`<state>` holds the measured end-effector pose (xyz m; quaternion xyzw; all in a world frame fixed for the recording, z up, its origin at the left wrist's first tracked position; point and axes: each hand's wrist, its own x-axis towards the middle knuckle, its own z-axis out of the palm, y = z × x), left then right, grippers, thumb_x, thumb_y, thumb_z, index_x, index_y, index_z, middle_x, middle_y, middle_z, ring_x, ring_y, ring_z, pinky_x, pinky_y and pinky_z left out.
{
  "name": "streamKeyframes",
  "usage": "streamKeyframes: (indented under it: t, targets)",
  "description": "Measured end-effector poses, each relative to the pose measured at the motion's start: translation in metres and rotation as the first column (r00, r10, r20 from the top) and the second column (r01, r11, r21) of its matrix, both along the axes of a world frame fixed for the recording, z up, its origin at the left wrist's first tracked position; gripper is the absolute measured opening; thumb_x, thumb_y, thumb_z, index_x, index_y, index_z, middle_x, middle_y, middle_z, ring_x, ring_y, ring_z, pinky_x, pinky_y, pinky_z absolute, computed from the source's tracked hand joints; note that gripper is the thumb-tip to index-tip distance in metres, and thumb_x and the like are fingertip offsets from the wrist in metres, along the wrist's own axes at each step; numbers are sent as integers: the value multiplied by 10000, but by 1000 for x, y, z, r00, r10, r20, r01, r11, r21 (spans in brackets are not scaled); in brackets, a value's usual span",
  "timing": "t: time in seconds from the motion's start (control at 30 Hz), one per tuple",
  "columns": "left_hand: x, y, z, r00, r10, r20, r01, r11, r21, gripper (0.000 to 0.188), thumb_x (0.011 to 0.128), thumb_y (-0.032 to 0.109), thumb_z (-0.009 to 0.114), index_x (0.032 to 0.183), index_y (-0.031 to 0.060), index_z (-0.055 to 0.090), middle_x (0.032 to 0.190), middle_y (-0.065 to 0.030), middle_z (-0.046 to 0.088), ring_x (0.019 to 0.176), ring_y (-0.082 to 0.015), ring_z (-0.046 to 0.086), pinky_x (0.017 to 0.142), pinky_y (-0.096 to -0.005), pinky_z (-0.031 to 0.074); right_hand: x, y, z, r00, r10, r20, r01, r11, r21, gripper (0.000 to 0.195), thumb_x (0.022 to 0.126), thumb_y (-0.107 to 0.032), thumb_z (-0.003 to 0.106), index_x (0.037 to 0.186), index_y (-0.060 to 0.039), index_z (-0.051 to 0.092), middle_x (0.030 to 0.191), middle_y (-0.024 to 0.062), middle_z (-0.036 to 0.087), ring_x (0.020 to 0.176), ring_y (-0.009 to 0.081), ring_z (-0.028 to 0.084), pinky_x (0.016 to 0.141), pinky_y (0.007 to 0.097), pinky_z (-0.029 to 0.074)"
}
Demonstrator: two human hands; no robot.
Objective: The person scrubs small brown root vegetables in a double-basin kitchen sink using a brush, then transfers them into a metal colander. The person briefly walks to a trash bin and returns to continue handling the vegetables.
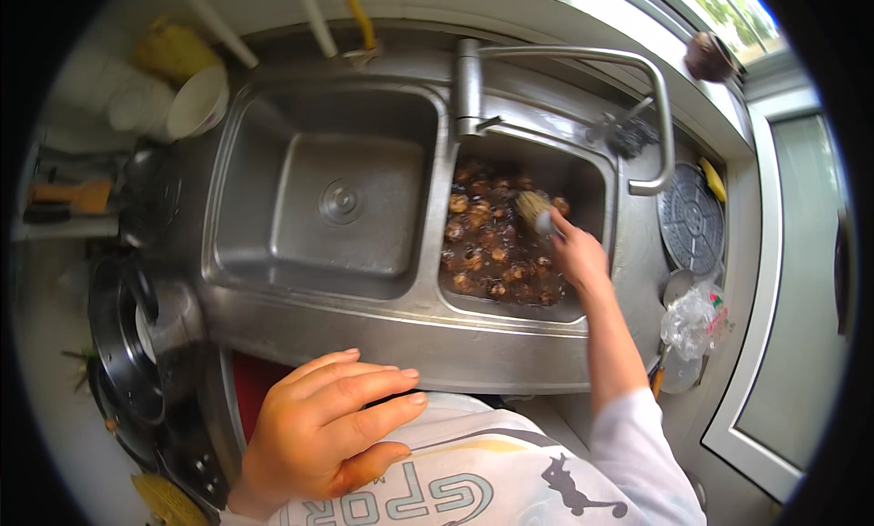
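Observation:
My right hand (579,253) grips the handle end of a bristle brush (532,208), its bristles over the right basin of a steel double sink (430,253). Murky brown water covers much of that basin's floor, with many small round brown vegetables (479,214) lying in it; their exact kind I cannot tell. My left hand (341,423) is raised in front of my shirt, near the sink's front edge, fingers apart and holding nothing. The left basin (341,253) shows its bare floor and drain.
A steel faucet (580,51) arches over the right basin. Right of the sink stand a round grey perforated plate (691,215), a ladle (677,287) and a clear plastic bag (691,318). To the left are a white bowl (198,103) and a black pot (126,342).

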<state>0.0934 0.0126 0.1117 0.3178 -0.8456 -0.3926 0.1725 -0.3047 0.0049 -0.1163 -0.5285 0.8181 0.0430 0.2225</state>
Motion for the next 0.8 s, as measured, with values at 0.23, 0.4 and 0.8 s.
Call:
streamKeyframes:
  t: [0.23, 0.4, 0.8]
  targets:
    - [5, 6, -5, 998, 47, 40, -47, 999, -3, 388, 881, 384, 790, 1116, 76, 777, 1198, -130, 768, 1057, -331, 757, 1005, -537, 563, 65, 37, -29, 968, 245, 53, -250, 963, 103, 541, 998, -294, 667, 1521, -393, 572, 985, 198, 767, 918, 394, 744, 834, 503, 592]
    - [8, 10, -4, 996, 24, 91, -23, 1000, -5, 382, 844, 320, 814, 1140, 79, 784, 1211, -130, 766, 1068, -334, 752, 1012, -522, 565, 45, -10, -52, 986, 159, -41, -155, 983, 98, 536, 1021, -314, 629, 1541, -407, 539, 1026, 174, 775, 935, 401, 743, 811, 533, 579]
    - [13, 15, -6, 998, 45, 32, -45, 999, 1, 390, 858, 381, 812, 1101, 77, 786, 1205, -124, 769, 1051, -323, 758, 1002, -529, 567, 41, 49, -67, 999, 36, 14, -37, 998, 42, 493, 1004, -296, 643, 1492, -327, 587, 1107, 160, 773, 1048, 399, 734, 913, 528, 584]
